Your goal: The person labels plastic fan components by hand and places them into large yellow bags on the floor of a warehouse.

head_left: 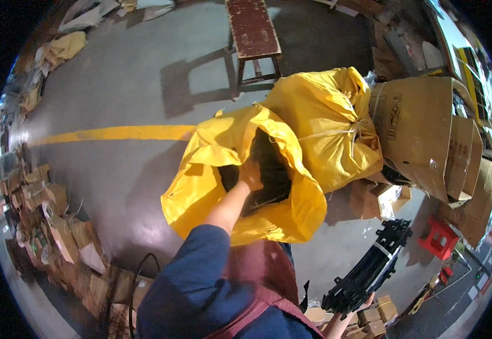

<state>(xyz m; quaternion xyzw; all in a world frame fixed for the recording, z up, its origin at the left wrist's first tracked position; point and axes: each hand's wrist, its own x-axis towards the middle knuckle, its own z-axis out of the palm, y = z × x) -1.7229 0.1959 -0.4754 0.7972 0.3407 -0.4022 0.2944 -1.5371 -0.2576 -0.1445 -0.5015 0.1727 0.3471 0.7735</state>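
The left hand reaches down into the open mouth of a large crumpled yellow plastic sack, its fingers sunk among the dark black contents inside; whether they are closed on anything cannot be told, since the fingertips are hidden in the dark mass. The sack's rim folds up around the wrist on every side, so the cloth itself walls the hand in. The right hand, low at the right edge, is closed around a long bundle of black plastic strips, bound with a pale band, which slants up and away from the sack, well apart from it. Just behind the open sack leans a second yellow sack, tied shut with string, and touching that one on the right are stacked brown cardboard boxes. A small red plastic stool stands on the grey concrete floor near the bundle's tip. A worn wooden bench stands farther off, beyond a yellow painted line. More small cardboard boxes crowd the left side.
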